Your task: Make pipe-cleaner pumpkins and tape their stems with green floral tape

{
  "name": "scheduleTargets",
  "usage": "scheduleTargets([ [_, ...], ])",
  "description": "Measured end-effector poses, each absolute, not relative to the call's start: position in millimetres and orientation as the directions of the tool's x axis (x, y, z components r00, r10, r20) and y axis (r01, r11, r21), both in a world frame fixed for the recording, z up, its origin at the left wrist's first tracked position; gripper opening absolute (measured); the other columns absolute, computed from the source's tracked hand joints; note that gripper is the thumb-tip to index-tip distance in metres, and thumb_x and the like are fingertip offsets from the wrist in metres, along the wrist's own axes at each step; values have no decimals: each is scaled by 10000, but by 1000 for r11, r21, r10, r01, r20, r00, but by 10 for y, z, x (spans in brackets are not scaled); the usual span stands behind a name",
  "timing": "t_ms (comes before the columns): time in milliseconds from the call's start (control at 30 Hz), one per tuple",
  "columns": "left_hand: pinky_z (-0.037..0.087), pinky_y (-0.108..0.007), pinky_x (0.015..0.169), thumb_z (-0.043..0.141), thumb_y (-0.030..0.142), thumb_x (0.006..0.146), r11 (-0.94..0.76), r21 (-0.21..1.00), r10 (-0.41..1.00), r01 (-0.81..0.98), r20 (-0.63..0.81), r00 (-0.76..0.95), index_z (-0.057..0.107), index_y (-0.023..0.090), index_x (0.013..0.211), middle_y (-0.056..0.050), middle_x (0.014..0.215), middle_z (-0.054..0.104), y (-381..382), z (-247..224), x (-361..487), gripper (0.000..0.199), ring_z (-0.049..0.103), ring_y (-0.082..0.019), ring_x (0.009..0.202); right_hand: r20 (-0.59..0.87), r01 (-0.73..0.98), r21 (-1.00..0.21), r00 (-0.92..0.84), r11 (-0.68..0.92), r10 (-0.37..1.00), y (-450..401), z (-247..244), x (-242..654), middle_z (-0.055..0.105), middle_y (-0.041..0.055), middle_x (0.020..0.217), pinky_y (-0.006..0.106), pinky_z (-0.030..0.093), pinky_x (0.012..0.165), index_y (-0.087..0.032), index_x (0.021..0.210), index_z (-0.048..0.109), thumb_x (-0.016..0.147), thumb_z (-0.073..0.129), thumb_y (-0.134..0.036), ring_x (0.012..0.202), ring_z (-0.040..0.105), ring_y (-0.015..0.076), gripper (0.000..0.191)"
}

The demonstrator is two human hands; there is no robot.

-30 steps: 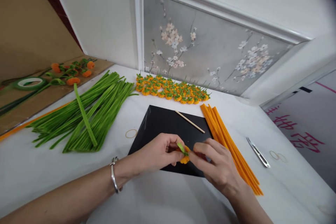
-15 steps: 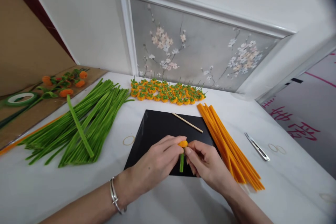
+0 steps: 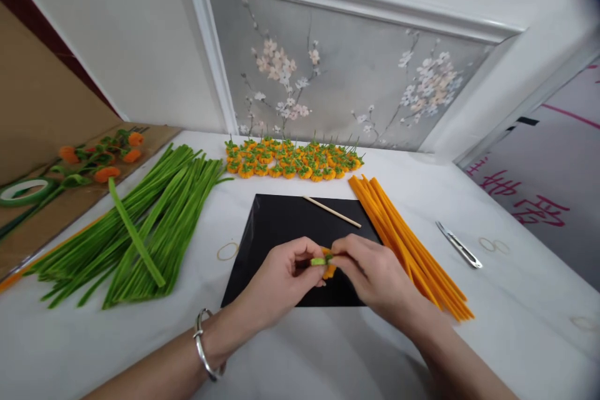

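Over the black mat [image 3: 276, 225], my left hand [image 3: 284, 272] is closed on a small pumpkin-shaped piece of orange chenille [image 3: 330, 272]. A short green chenille stem [image 3: 317, 261] lies across the orange piece, its end showing beside my left thumb. My right hand [image 3: 377, 265] pinches the green chenille where it meets the orange. Both hands' fingertips nearly touch, and they hide part of the piece. A thin wooden stick [image 3: 332, 212] rests on the mat beyond my hands.
Green chenille stems [image 3: 159, 219] lie heaped at left, orange ones [image 3: 407, 244] at right. Several finished orange pieces with green tops [image 3: 293, 159] stand along the wall. Thread snips [image 3: 458, 244] lie far right; green tape [image 3: 28, 191] and orange fruit sprigs [image 3: 107, 174] are on cardboard.
The orange piece has been turned: its green strip hung downward before and now points sideways to the left. My right fingers have shifted onto the green. The view has moved slightly.
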State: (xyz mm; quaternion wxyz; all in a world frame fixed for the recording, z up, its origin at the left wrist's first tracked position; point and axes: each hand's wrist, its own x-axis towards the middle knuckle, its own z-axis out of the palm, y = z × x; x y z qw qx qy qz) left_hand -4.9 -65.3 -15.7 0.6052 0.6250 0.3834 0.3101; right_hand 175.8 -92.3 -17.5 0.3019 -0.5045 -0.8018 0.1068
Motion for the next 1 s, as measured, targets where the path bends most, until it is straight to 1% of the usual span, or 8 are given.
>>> scheduleTargets([
  [67, 506, -230, 648, 593, 156, 766, 78, 994, 860, 79, -107, 499, 572, 144, 780, 13, 748, 603, -669, -106, -27, 28, 580, -90, 641, 305, 644, -672, -207, 364, 930, -910, -155, 1798, 601, -9, 702, 200, 402, 568, -187, 868, 583, 934, 445, -196, 605, 549, 104, 153],
  [100, 507, -224, 643, 599, 157, 763, 92, 993, 863, 75, -117, 491, 568, 143, 771, 15, 745, 602, -675, -92, -18, 35, 578, -85, 633, 281, 605, -726, -173, 328, 944, -910, -144, 1810, 588, -18, 681, 191, 402, 542, -191, 873, 585, 934, 444, -199, 583, 536, 99, 153],
  [167, 508, -217, 643, 606, 155, 757, 108, 992, 865, 72, -129, 484, 567, 140, 759, 16, 736, 602, -681, -91, -5, 42, 578, -83, 634, 277, 554, -769, -163, 320, 947, -920, -124, 1809, 588, -17, 702, 188, 415, 543, -195, 877, 600, 921, 472, -196, 597, 534, 99, 135],
  [267, 509, -212, 659, 607, 157, 760, 106, 993, 865, 60, -122, 486, 576, 140, 767, 17, 737, 604, -679, -134, -1, 36, 582, -87, 665, 332, 497, -774, -210, 393, 920, -939, -111, 1770, 609, 12, 811, 201, 456, 638, -187, 863, 624, 881, 528, -142, 708, 575, 111, 108],
  [433, 502, -209, 648, 606, 181, 777, 82, 993, 851, 88, -116, 512, 586, 139, 780, 19, 732, 589, -671, -172, -10, 46, 568, -83, 654, 391, 446, -749, -299, 490, 870, -925, -148, 1778, 616, 31, 910, 227, 484, 762, -204, 918, 658, 867, 514, -63, 830, 603, 123, 209],
  [633, 477, -217, 630, 607, 194, 781, 101, 987, 821, 127, -155, 550, 561, 145, 758, 24, 693, 579, -663, -152, -26, 71, 559, -88, 639, 388, 445, -720, -378, 532, 841, -897, -200, 1854, 624, 24, 892, 223, 487, 751, -196, 872, 670, 863, 521, -41, 805, 608, 117, 215],
  [767, 465, -229, 613, 598, 194, 782, 114, 980, 813, 165, -187, 551, 555, 147, 759, 18, 671, 586, -669, -134, -33, 67, 560, -98, 626, 403, 441, -701, -402, 560, 822, -890, -218, 1862, 632, 26, 862, 226, 492, 732, -191, 855, 670, 875, 518, -60, 795, 610, 121, 201],
  [1000, 464, -222, 609, 625, 241, 797, 37, 989, 808, 140, -112, 578, 567, 144, 729, 16, 690, 580, -653, -156, -65, 132, 560, -90, 623, 436, 449, -689, -370, 569, 821, -873, -215, 1840, 649, 32, 836, 211, 503, 700, -178, 843, 682, 870, 534, -78, 761, 620, 116, 180],
])
